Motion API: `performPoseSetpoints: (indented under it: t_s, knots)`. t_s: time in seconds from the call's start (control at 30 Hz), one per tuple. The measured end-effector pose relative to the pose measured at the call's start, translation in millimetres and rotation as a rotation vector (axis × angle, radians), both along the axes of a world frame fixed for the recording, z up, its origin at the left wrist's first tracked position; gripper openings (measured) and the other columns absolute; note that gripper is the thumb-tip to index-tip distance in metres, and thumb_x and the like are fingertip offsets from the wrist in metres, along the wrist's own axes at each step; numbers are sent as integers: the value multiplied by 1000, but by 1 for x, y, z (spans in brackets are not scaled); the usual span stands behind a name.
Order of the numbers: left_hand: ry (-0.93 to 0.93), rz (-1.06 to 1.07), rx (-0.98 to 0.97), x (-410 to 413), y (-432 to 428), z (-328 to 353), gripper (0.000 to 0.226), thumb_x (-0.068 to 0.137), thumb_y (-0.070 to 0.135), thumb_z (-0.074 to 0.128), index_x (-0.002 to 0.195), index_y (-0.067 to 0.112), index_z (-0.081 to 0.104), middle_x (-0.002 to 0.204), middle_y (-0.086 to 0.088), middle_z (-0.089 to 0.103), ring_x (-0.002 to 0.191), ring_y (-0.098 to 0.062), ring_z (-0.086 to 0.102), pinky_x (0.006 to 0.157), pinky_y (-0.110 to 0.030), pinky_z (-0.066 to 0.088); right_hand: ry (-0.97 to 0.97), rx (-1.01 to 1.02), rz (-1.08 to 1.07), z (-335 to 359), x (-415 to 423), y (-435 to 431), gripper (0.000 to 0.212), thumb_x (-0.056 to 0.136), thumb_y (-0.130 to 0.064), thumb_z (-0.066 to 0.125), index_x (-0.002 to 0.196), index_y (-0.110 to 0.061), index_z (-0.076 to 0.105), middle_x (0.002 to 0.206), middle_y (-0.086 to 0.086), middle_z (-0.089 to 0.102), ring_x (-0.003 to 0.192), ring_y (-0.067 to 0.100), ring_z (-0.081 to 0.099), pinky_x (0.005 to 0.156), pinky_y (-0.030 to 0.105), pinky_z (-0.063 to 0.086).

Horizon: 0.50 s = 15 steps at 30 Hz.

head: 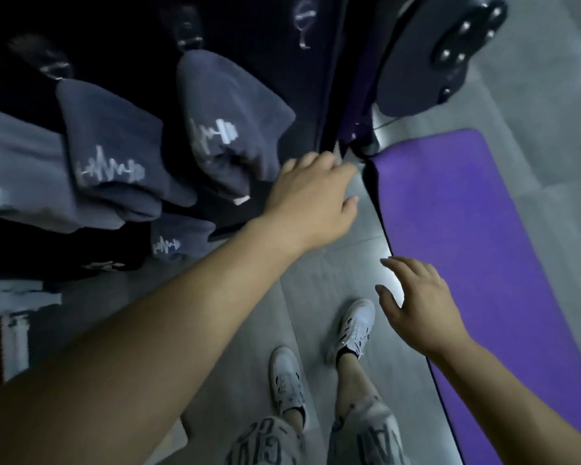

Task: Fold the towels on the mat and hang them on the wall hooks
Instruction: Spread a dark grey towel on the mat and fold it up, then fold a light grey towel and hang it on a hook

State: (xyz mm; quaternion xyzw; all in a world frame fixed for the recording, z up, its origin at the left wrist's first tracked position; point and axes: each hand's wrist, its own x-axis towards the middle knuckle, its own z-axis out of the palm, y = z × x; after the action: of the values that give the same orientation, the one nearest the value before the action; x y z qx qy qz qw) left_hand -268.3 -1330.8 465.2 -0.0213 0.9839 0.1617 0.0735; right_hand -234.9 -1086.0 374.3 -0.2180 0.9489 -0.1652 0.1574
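We list, from the head view:

- Grey towels, folded, with white heartbeat-and-dumbbell print: one (111, 142) hangs from a wall hook (52, 67). A second (228, 115) hangs to its right from another hook (188, 31). A paler third towel (17, 169) is cut by the frame's left edge. A fourth (178, 239) shows lower down, partly hidden behind the others.
- Further hook (304, 25), blurred, high on the dark wall (265, 45).
- Purple mat (467, 229): flat on the grey tiled floor (249, 330), right of the wall.
- Left hand (316, 196): reaches out beside the second towel at the wall's edge, fingers loosely bent, holding nothing. We cannot tell whether it touches the wall.
- Right hand (420, 303): fingers spread, holding nothing, over the mat's near edge.
- White sneakers, left (287, 377) and right (358, 327), on the floor. Printed shorts (269, 441) show above them.
- Dark studded equipment (443, 52), top right, kind unclear.
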Motion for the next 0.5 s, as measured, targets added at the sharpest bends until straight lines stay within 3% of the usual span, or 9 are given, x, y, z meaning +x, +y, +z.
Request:
performPoseSetpoints:
  t_s: [0.27,0.5]
  knots:
    - [-154,-312,-111,-57,143,-40,46,95,50,47,131,22,54,130,-7,56,124,-30,50,105,-43,35,-60,17,-423,-11,40,126,41,91,-31,66,129,-18,60,130,0,60,120,27,52,95,42,43]
    - [-191,-645,-175,-123,333,-68,45,94,50,48,128,22,56,124,-7,59,119,-30,54,100,-41,37,-75,3,-819,-22,42,262,40,88,-28,68,126,-16,61,125,1,62,116,28,54,93,45,44]
